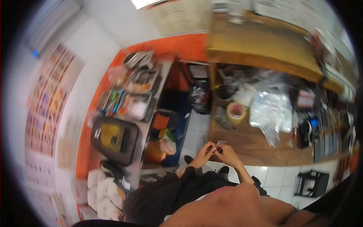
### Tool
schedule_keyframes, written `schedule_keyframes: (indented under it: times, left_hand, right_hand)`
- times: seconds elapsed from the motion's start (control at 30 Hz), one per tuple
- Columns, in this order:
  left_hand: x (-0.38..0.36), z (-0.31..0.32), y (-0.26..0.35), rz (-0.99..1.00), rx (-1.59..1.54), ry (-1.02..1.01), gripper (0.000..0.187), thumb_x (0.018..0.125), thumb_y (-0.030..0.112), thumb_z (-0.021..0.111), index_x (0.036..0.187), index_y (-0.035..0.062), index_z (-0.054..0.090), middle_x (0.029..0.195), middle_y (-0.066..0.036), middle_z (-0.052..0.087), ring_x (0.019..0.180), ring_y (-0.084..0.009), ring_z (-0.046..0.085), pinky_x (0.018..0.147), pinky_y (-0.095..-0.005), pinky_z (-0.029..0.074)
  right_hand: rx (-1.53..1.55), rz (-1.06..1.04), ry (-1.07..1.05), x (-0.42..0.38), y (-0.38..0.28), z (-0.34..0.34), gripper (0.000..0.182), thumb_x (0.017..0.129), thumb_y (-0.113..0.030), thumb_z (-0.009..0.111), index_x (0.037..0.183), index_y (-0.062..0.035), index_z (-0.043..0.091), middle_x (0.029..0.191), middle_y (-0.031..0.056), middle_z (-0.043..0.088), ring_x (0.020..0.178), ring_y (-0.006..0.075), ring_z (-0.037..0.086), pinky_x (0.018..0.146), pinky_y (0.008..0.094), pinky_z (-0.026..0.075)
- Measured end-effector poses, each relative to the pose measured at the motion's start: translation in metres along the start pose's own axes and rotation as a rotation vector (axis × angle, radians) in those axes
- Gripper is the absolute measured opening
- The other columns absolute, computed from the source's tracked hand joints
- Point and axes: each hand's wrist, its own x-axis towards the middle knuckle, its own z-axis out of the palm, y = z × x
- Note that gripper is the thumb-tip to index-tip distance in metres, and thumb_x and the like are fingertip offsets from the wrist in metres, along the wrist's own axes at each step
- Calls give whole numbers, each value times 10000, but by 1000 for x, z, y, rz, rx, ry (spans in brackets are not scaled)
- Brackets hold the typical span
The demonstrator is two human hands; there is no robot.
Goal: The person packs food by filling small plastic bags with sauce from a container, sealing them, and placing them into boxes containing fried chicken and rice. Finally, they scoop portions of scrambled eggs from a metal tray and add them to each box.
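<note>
Both hands meet in the lower middle of the view, at the front left edge of a wooden table [261, 153]. Between their fingertips is a small clear plastic piece [221, 143]. My left hand [206, 152] pinches it from the left side. My right hand [227, 152] has its fingers closed on it from the right. What exactly the piece is cannot be made out. A roll of tape [236, 111] lies on the table beyond my hands, with a pile of clear plastic bags [270, 108] to its right.
A wooden shelf [264, 47] spans above the table's back. Dark boxes [326, 145] stand at the right. A dark machine [115, 140] and filled trays [130, 106] are on the left counter. A black stool [312, 183] stands on the tiled floor.
</note>
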Motion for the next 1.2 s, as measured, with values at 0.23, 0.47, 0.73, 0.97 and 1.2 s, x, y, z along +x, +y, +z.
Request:
schedule_keyframes:
  times: [0.23,0.47,0.73,0.97,1.2]
  left_hand:
    - [-28,-166,-9,434,945,273,132,819,224,576,795,100,615,776,-29,606,814,-178,546,810,-400,323]
    - [-35,-272,11,155,1232,737,143,791,218,576,696,116,608,665,-17,610,695,-178,554,718,-422,324]
    - [23,-359,2,140,649,675,123,863,180,498,859,79,569,709,-82,591,680,-271,556,685,-370,363]
    - [119,-448,-12,251,874,887,135,858,182,518,808,90,603,685,-96,585,677,-262,563,773,-390,380]
    - [212,-515,27,-303,926,1212,157,827,222,558,769,87,612,605,-132,609,570,-329,583,733,-477,395]
  right_hand:
    - [-194,-269,-84,115,-68,108,157,803,-170,549,860,-31,598,727,188,596,686,379,577,597,434,439]
    - [-308,-250,-184,225,-142,186,170,839,-190,542,808,-23,534,765,206,591,726,397,573,614,458,441]
    - [-224,-401,-217,327,-162,207,145,808,-128,585,887,-24,523,780,178,588,723,392,568,620,430,448]
    - [-252,-499,-537,487,-162,206,211,789,-184,570,935,-38,532,807,175,601,755,362,599,630,431,482]
    - [-578,-704,-485,651,-178,213,188,788,-164,568,933,-47,546,890,135,583,762,292,602,621,377,499]
